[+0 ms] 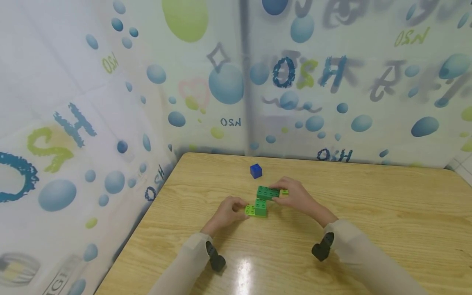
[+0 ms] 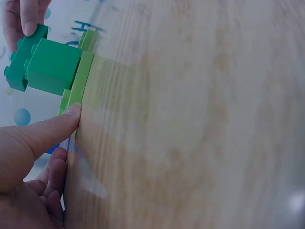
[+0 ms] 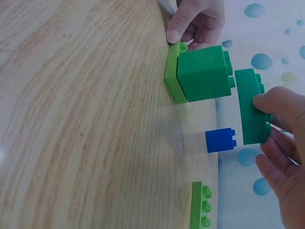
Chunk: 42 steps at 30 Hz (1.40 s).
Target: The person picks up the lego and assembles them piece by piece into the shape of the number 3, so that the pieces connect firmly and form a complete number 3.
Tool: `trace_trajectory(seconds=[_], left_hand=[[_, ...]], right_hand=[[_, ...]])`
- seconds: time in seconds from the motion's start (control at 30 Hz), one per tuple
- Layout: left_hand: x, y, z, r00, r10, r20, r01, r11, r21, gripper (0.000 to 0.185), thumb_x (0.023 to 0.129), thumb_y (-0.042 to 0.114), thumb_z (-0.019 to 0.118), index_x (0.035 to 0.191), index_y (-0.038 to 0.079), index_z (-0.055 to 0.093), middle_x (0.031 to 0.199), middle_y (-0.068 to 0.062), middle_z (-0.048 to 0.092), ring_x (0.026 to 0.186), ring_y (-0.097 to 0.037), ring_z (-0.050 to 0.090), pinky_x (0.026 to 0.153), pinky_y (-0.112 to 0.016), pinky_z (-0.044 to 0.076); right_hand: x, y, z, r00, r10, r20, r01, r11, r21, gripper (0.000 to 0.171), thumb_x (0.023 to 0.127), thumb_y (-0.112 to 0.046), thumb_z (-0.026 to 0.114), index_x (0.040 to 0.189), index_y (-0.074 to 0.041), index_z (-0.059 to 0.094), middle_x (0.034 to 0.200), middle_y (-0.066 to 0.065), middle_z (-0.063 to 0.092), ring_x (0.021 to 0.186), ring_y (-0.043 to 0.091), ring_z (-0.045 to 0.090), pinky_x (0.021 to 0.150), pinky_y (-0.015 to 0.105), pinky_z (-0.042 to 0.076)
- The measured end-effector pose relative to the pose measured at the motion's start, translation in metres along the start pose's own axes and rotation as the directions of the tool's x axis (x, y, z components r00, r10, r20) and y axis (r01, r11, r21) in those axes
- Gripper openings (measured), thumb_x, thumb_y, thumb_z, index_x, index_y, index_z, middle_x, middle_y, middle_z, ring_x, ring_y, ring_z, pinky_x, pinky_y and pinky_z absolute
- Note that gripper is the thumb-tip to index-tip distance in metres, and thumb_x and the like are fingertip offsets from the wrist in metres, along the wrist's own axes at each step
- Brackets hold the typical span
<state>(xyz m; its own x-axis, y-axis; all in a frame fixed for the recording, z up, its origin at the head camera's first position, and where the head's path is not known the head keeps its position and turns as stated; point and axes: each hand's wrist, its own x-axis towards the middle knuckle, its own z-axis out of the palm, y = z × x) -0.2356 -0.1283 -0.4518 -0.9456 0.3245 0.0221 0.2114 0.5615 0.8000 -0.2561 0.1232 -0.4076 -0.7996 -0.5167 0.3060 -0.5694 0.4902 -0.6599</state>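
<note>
My left hand (image 1: 228,212) pinches the left end of a lime-green flat brick (image 1: 250,210) lying on the table, its thumb along the near side. A taller green block (image 1: 260,207) stands upright on the other part of that brick. Between thumb and fingers, my right hand (image 1: 295,197) grips a darker green studded brick (image 1: 266,192) by its right end. In the right wrist view that darker brick (image 3: 250,107) hangs just over the studs of the green block (image 3: 205,74), with a thin gap between them.
A small blue brick (image 1: 256,171) sits farther back on the wooden table (image 1: 368,213). Another lime-green flat brick (image 3: 196,205) lies to the right, mostly hidden behind my right hand in the head view. A patterned curtain (image 1: 313,106) hangs along the back edge.
</note>
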Motion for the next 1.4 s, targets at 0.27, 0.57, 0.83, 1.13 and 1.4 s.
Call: trace_trajectory(seconds=[0.27,0.57,0.83,1.13,1.4], left_hand=[[0.001,0.0,0.0,1.0,-0.008,0.012,0.007,1.0,0.01,0.031,0.074,0.009,0.076,0.103,0.004,0.066,0.095,-0.005,0.056,0.087,-0.019,0.05,0.076,-0.033,0.044],[0.0,0.0,-0.001,1.0,0.0,0.006,0.0,1.0,0.016,0.03,0.074,0.009,0.076,0.101,0.002,0.066,0.094,-0.006,0.053,0.088,-0.019,0.05,0.076,-0.033,0.044],[0.0,0.0,0.0,1.0,-0.013,0.006,0.013,1.0,0.02,0.029,0.074,0.011,0.076,0.1,0.003,0.065,0.094,-0.006,0.052,0.088,-0.019,0.049,0.076,-0.033,0.043],[0.0,0.0,-0.001,1.0,-0.005,0.009,0.005,0.999,0.035,0.028,0.074,0.01,0.076,0.099,0.003,0.065,0.094,-0.005,0.052,0.088,-0.019,0.049,0.076,-0.034,0.043],[0.0,0.003,-0.002,0.999,-0.033,0.01,0.033,0.998,0.059,0.026,0.075,0.011,0.075,0.098,0.005,0.066,0.092,-0.003,0.05,0.089,-0.019,0.049,0.078,-0.036,0.043]], right_hand=[[0.003,-0.008,0.007,0.997,-0.071,0.006,0.071,0.997,-0.019,0.033,0.078,-0.012,0.072,0.109,-0.003,0.065,0.095,0.004,0.061,0.086,0.019,0.056,0.072,0.045,0.047],[0.005,-0.016,0.016,0.995,-0.098,0.02,0.098,0.995,-0.014,0.033,0.079,-0.015,0.072,0.109,-0.004,0.066,0.096,0.004,0.061,0.088,0.019,0.056,0.075,0.045,0.048],[0.004,-0.017,0.024,0.998,-0.055,0.037,0.054,0.998,0.035,0.032,0.08,-0.013,0.07,0.111,-0.004,0.065,0.099,0.004,0.06,0.09,0.019,0.056,0.077,0.045,0.047],[0.004,-0.017,0.026,0.998,-0.056,0.038,0.055,0.997,0.049,0.032,0.081,-0.014,0.07,0.111,-0.005,0.065,0.098,0.004,0.058,0.088,0.019,0.055,0.074,0.042,0.048],[0.004,-0.013,0.028,0.996,-0.021,0.089,0.012,0.995,0.103,0.033,0.083,-0.012,0.067,0.115,-0.005,0.062,0.11,0.008,0.062,0.101,0.024,0.057,0.084,0.041,0.047]])
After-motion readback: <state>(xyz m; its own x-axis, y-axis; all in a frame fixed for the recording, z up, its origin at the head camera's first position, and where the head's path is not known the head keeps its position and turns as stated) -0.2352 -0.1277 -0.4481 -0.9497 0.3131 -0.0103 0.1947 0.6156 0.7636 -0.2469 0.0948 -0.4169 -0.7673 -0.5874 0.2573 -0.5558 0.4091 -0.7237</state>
